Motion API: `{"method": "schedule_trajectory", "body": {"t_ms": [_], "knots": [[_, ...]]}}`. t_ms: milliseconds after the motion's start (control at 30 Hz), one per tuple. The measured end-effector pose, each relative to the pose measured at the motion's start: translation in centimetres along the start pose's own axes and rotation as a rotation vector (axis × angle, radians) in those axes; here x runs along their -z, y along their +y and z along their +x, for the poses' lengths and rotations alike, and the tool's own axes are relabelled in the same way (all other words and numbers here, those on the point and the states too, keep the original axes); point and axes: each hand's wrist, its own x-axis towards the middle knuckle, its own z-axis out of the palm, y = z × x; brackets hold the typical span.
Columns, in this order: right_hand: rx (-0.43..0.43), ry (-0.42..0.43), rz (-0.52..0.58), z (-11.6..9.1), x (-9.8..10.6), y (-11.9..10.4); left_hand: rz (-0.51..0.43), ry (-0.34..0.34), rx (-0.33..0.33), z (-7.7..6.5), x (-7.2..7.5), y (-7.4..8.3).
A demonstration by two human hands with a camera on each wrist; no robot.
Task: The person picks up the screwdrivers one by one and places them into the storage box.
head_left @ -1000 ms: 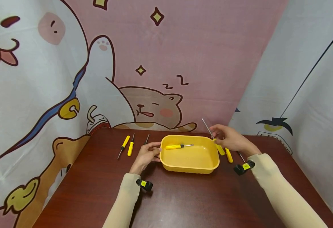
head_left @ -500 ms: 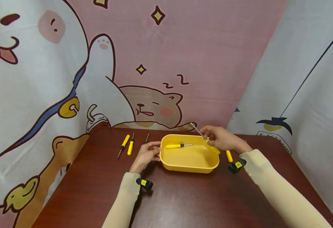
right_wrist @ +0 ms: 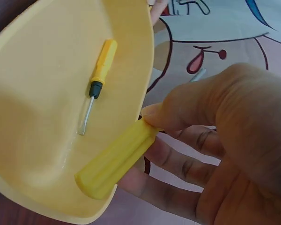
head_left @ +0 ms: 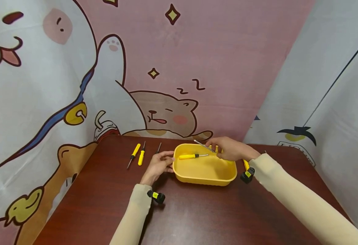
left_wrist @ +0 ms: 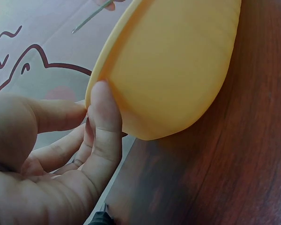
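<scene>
A yellow plastic basin (head_left: 203, 181) stands on the table. My left hand (head_left: 158, 166) pinches its left rim, the thumb and a finger (left_wrist: 107, 110) on either side of the wall in the left wrist view. Over the basin's right part, my right hand (head_left: 232, 149) pinches a screwdriver with a ribbed yellow handle (right_wrist: 117, 157) between thumb and fingers. Its metal shaft (head_left: 203, 145) points up and left, past the back rim. Inside the basin lies a smaller screwdriver (right_wrist: 100, 70) with a yellow handle, black collar and flat tip.
Left of the basin lie two yellow-handled screwdrivers (head_left: 133, 154), and another one's shaft (head_left: 158, 147) shows behind my left hand. A yellow handle (head_left: 246, 165) lies right of the basin, partly hidden by my right wrist. A printed cloth (head_left: 228, 68) hangs behind the table (head_left: 191, 217).
My right hand has moved left with the screwdriver, from beside the basin to over it, and the shaft has tilted lower. The left hand stays on the rim.
</scene>
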Motion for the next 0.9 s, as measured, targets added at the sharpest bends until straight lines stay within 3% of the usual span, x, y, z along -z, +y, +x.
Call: {"method": "schedule_trajectory", "body": {"t_ms": [567, 900], "knots": [[0.099, -0.078, -0.15, 3.8, -1.2, -1.3, 0.002, -0.006, -0.003, 0.0, 0.0, 0.2], [0.099, -0.141, -0.215, 6.2, -2.8, -1.7, 0.0, 0.0, 0.015, 0.1, 0.0, 0.2]]}}
